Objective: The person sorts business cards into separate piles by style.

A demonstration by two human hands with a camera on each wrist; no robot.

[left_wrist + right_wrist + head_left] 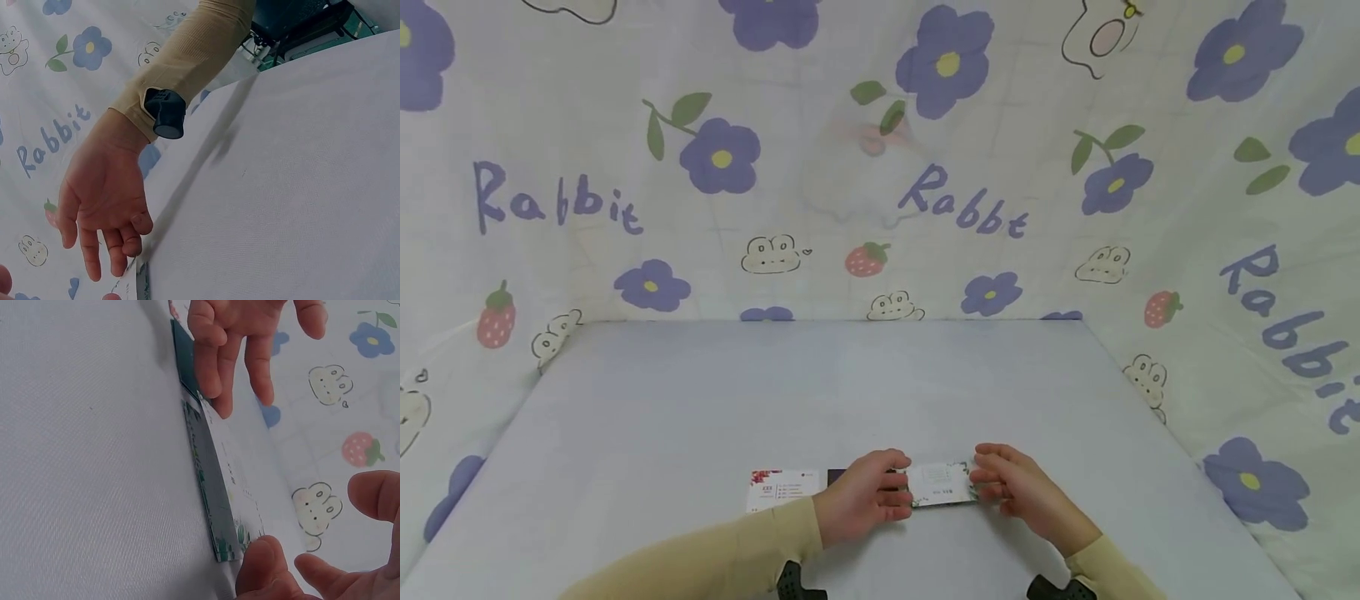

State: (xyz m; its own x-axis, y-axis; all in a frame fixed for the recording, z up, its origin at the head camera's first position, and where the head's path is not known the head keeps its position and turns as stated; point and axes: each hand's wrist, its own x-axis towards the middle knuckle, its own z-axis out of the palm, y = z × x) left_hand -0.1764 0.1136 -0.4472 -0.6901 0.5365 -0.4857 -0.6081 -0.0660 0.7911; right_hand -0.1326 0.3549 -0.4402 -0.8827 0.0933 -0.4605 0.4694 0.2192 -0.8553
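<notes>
A white business card with green leaf trim (942, 483) lies on the table between my two hands. In the right wrist view a darker leaf-printed face (211, 487) shows along the side under the white card. My left hand (867, 497) is at its left end, fingers extended and fingertips right at the edge. At the opposite end is my right hand (1026, 492), its fingertips beside the short edge and its thumb apart from the card. A dark card (837, 476) lies partly hidden behind my left hand. Further left is a white card with red flowers (784, 486), partly covered by the sleeve.
The white tabletop (820, 383) extends back to a patterned curtain (850, 167) with flowers and rabbits, which also hangs at both sides. In the left wrist view a dark chair-like object (300, 31) stands beyond the table edge.
</notes>
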